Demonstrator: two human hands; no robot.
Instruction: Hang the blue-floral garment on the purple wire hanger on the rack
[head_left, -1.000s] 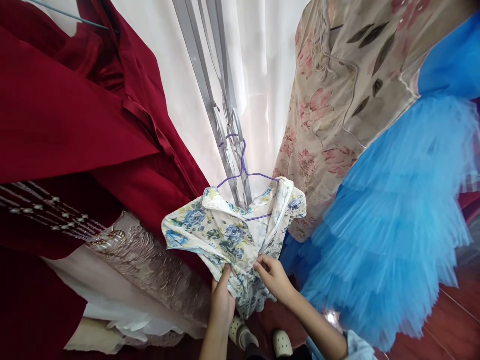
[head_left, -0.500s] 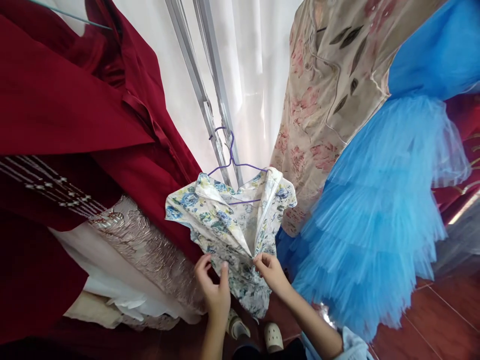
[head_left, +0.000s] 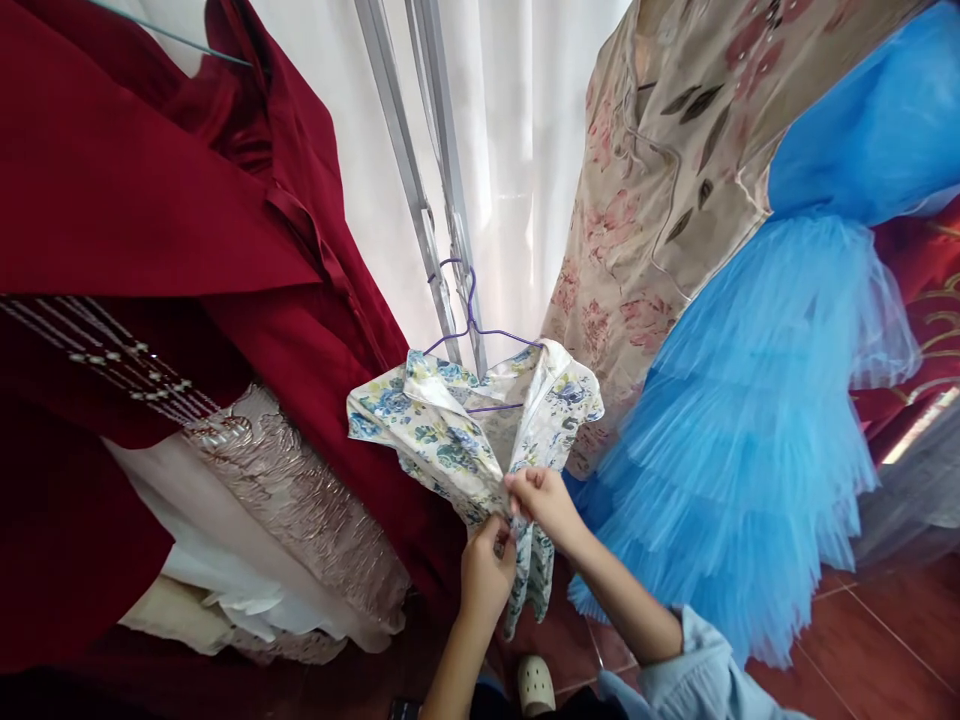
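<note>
A white floral dress (head_left: 442, 440) with blue and yellow flowers hangs on a purple hanger (head_left: 471, 325). Its open neckline narrows to a V at a zipper. My right hand (head_left: 546, 505) is closed in a pinch at the bottom of that V, on the zipper; the pull itself is hidden by the fingers. Just below and to the left, my left hand (head_left: 489, 568) pinches the dress fabric along the same line. Below both hands the skirt hangs bunched and narrow.
The hanger hooks onto grey metal poles (head_left: 450, 170) before a white curtain (head_left: 502, 130). Dark red garments (head_left: 150, 180) hang close on the left. A beige floral dress (head_left: 622, 240) and a blue tulle dress (head_left: 742, 420) hang on the right. Red tiles (head_left: 877, 630) cover the floor.
My left hand has gone from open beside the dress to gripping its fabric. My right hand has moved up, and the V opening is shorter.
</note>
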